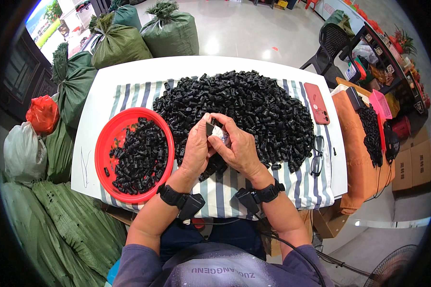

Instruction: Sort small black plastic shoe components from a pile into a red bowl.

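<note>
Small black plastic part held in both hands above the near middle of the table, between bowl and heap.

Left to right: red bowl point(111, 131) at the table's point(96, 91) left edge, partly filled with black parts, set beside the left hand, seemingly so a piece can be dropped in without reaching. Left hand point(196, 148), fingers curled, thumb and fingertips pinching the black part point(209, 128). Right hand point(237, 148) closed against it, fingertips on the same part and on a small pale piece whose kind cannot be told. Heap point(254, 110) of loose black parts fills the striped cloth point(220, 189) behind the hands, within easy reach. Red phone point(317, 103) and glasses point(317, 155) lie by the right edge, apart from the heap.
</note>
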A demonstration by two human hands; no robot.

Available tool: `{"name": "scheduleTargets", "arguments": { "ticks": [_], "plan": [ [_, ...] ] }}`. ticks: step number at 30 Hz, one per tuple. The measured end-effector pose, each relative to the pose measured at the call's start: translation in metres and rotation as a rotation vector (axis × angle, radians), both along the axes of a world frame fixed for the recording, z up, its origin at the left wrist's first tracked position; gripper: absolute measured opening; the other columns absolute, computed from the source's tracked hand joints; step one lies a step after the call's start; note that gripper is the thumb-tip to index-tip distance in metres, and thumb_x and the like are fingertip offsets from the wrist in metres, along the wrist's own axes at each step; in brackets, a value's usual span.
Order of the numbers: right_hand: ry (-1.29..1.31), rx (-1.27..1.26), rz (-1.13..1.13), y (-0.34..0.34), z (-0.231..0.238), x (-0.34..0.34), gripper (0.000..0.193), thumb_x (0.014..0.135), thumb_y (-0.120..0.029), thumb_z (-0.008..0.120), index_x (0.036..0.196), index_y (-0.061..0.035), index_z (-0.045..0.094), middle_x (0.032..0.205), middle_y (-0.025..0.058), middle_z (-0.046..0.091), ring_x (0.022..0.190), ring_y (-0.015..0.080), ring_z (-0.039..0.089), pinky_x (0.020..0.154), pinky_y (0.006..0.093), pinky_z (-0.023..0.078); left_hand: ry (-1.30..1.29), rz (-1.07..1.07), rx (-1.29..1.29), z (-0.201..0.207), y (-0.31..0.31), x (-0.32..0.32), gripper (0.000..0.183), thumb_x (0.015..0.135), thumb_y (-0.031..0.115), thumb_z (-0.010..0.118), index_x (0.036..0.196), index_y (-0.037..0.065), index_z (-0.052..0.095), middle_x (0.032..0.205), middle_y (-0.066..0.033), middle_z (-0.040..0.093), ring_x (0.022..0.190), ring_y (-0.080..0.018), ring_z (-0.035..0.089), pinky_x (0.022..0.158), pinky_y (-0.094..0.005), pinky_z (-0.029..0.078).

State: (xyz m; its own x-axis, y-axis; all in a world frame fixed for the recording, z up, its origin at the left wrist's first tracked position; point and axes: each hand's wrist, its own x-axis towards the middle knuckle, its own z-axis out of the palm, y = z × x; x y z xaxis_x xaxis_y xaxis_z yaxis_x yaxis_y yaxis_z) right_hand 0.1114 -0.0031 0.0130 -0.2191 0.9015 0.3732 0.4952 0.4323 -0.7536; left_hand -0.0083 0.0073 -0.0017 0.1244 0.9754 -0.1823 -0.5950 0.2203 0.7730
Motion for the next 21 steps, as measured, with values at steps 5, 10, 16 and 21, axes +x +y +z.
{"name": "scheduleTargets", "arguments": {
  "ticks": [5, 10, 16, 21],
  "plan": [
    [0.016, 0.02, -0.011, 0.002, -0.002, 0.001, 0.041, 0.085, -0.03, 0.06, 0.119, -0.0106, 0.05, 0.094, 0.0141, 0.065, 0.074, 0.0299, 0.065, 0.061, 0.0346, 0.051, 0.005, -0.057, 0.067, -0.007, 0.001, -0.003, 0.031, 0.097, 0.037, 0.04, 0.088, 0.011, 0.053, 0.064, 0.006, 0.049, 0.044, 0.0003, 0.039, 0.033, -0.0162, 0.027],
    [0.0, 0.0, -0.005, 0.0, -0.001, -0.002, 0.04, 0.085, -0.03, 0.059, 0.119, -0.0103, 0.05, 0.094, 0.0142, 0.064, 0.073, 0.03, 0.065, 0.06, 0.0353, 0.051, 0.042, -0.017, 0.057, -0.003, 0.0, -0.002, 0.031, 0.098, 0.037, 0.04, 0.085, 0.011, 0.052, 0.062, 0.0063, 0.046, 0.043, 0.0001, 0.036, 0.034, -0.0162, 0.026],
    [0.46, -0.161, 0.069, 0.006, -0.011, 0.002, 0.039, 0.087, -0.028, 0.062, 0.116, -0.0052, 0.051, 0.086, 0.0036, 0.063, 0.076, 0.0098, 0.059, 0.07, 0.0231, 0.047, -0.037, -0.079, 0.02, -0.008, 0.001, -0.006, 0.031, 0.097, 0.036, 0.041, 0.081, 0.011, 0.05, 0.057, 0.006, 0.04, 0.041, -0.0017, 0.034, 0.033, -0.0155, 0.025],
    [0.657, -0.305, 0.087, 0.008, -0.01, 0.002, 0.03, 0.086, -0.017, 0.065, 0.111, -0.004, 0.053, 0.084, 0.0008, 0.061, 0.07, 0.0049, 0.054, 0.066, 0.0201, 0.045, 0.004, -0.065, 0.016, -0.002, -0.001, 0.0, 0.034, 0.097, 0.038, 0.043, 0.077, 0.011, 0.049, 0.055, 0.0057, 0.037, 0.039, -0.0027, 0.032, 0.033, -0.0157, 0.026]
  ]
}}
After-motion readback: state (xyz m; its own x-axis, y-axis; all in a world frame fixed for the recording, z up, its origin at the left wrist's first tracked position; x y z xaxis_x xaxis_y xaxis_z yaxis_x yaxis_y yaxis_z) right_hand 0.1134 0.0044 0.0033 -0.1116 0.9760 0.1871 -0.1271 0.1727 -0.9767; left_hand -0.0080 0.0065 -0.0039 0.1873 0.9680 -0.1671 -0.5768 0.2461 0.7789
